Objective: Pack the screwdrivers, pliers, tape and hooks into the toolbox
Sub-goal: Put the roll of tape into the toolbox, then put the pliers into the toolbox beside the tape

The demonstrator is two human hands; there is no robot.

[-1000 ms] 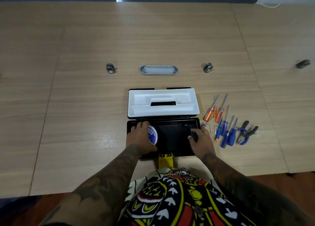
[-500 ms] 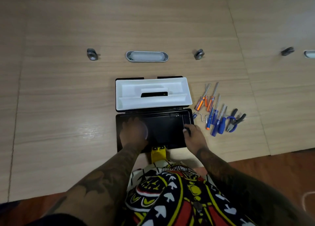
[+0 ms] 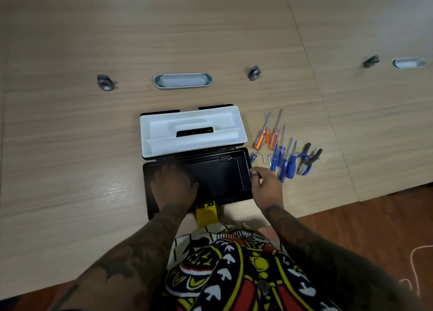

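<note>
Both hands at open black toolbox (image 3: 218, 177), tools not yet packed except tape, which is hidden.

Left hand (image 3: 173, 188) palm-down inside box at its 9 o'clock end, fingers spread fairly flat; tape not visible, can't tell if it's under the hand. Right hand (image 3: 264, 185) at box's 3 o'clock rim, fingertips curled against the edge, can't tell if pinching anything. White tray (image 3: 192, 130) sits at 12 o'clock of box; yellow latch (image 3: 206, 213) at 6 o'clock. Orange screwdrivers (image 3: 269, 132) and blue screwdrivers (image 3: 284, 160) lie on table (image 3: 70, 146) at 3 o'clock of box, metal hooks (image 3: 267, 158) among them, pliers (image 3: 307, 158) just beyond.
</note>
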